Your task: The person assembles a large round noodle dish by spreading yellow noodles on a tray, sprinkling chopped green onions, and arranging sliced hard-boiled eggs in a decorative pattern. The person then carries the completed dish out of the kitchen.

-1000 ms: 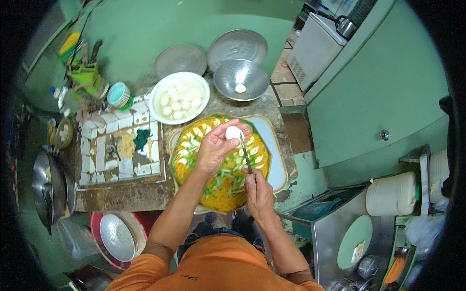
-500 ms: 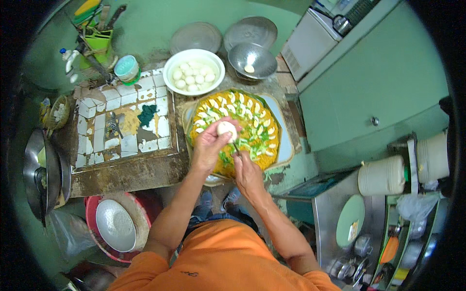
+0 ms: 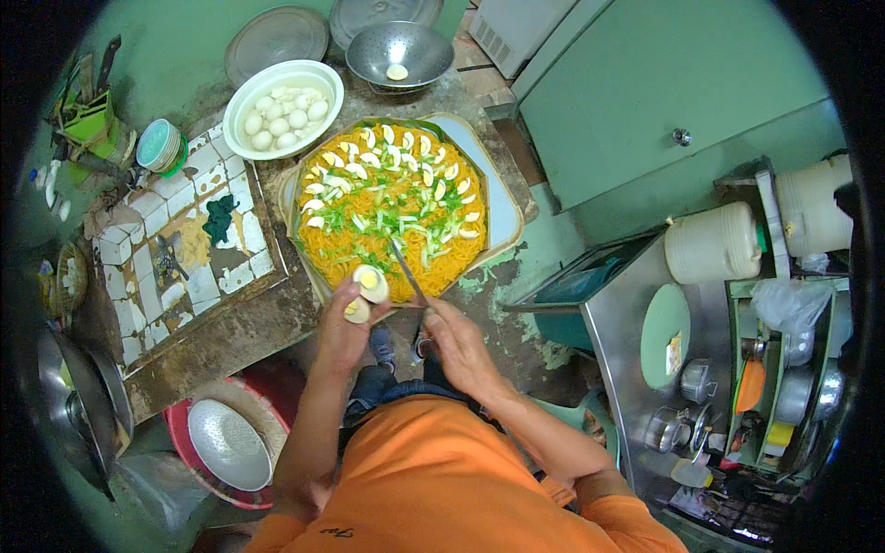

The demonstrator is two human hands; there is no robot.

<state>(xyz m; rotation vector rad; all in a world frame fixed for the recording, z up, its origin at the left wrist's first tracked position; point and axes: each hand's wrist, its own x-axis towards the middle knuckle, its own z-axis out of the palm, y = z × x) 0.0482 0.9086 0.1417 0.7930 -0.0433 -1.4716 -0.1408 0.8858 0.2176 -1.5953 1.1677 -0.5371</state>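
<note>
A boiled egg cut into halves rests in my left hand [image 3: 341, 323]; one egg half [image 3: 371, 283] shows its yellow yolk face, the other sits lower by the fingers. My right hand [image 3: 461, 346] grips a knife [image 3: 407, 269], its blade pointing up and left over the food. Just beyond both hands lies a large tray of orange noodles [image 3: 369, 249], topped with egg wedges [image 3: 409, 160] around its far and side parts and chopped greens [image 3: 406, 221] across the middle. Whole peeled eggs [image 3: 286, 115] sit in water in a white bowl [image 3: 234, 120] behind the tray.
Behind the tray is a perforated metal bowl [image 3: 433, 66] with one egg piece inside. A broken-tiled sink counter [image 3: 152, 230] stands left, with a green cloth [image 3: 219, 219] on it. Below it is a red basin [image 3: 180, 433]. A steel counter [image 3: 627, 369] stands right.
The whole egg in my left hand is now in two halves. Both hands have come closer to my body, and the view has shifted so the tray appears farther left.
</note>
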